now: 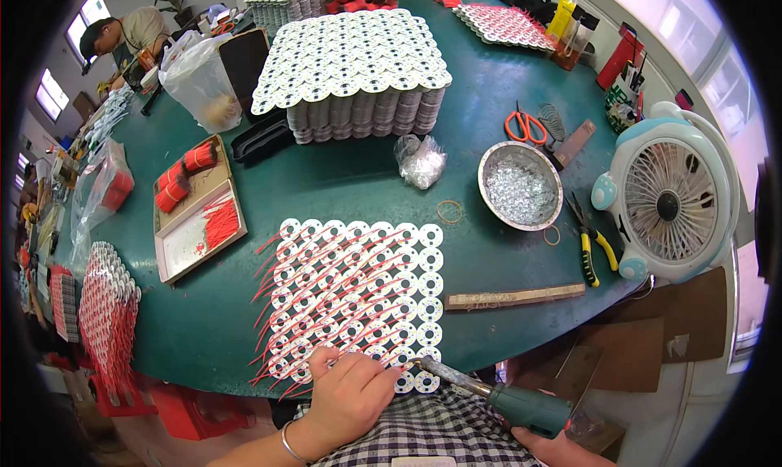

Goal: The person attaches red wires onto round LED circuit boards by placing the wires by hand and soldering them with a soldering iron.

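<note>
A panel of round white circuit boards [430, 285] lies at the table's near edge, with thin red wires [314, 300] slanting left across most of it. My left hand [350, 392] is over the panel's near edge, thumb and fingers pinched together on what looks like a red wire end, mostly hidden by the fingers. My right hand [542, 447], partly hidden at the lower edge, grips a green soldering gun [529, 410]. Its metal tip points left and meets a board in the near right corner, close to my left fingertips.
Beyond stands a tall stack of board panels [350, 60]. To the left is a box of red wires [199, 247]. On the right are a metal bowl [487, 192], a wooden strip [513, 297], pliers [588, 247], orange-handled scissors [525, 129] and a fan [668, 206]. A co-worker [138, 35] sits far left.
</note>
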Tool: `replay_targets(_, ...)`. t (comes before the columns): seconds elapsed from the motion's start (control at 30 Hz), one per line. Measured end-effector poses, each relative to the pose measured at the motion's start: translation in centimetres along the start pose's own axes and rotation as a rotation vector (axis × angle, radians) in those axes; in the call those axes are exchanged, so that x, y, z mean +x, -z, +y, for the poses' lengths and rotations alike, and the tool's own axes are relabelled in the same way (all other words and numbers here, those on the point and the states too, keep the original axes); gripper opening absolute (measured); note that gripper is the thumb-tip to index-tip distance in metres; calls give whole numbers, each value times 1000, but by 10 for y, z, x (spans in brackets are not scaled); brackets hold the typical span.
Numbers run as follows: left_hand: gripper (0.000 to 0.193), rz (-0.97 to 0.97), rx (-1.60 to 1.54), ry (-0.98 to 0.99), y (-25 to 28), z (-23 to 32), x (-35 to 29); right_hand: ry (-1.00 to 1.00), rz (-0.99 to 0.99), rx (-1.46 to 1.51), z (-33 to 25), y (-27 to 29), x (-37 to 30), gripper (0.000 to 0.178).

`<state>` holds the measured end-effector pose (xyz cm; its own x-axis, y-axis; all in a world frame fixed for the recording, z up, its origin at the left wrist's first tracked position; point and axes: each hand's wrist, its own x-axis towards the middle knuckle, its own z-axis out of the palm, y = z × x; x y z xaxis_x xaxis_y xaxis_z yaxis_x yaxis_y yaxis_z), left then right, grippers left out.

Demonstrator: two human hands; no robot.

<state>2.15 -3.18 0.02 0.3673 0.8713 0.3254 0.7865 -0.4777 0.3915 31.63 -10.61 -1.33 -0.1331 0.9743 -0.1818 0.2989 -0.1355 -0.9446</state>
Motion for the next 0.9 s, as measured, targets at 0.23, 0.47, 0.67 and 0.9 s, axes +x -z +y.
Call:
replay_targets(0.23,17,-1,0,3,-1,0,-1,80,-121,-108,-15,2,5,50)
replay_targets(0.47,17,-4,-17,6,-1,0,-1,340,-171,-389,-31,5,20,20)
replay_targets(0.67,18,1,-12,10,-4,-1,-3,-274,83,307,-7,2,-10,35)
replay_targets(0.9,18,87,-6,-6,7,4,-14,-124,67,162,-1,-3,-17,43)
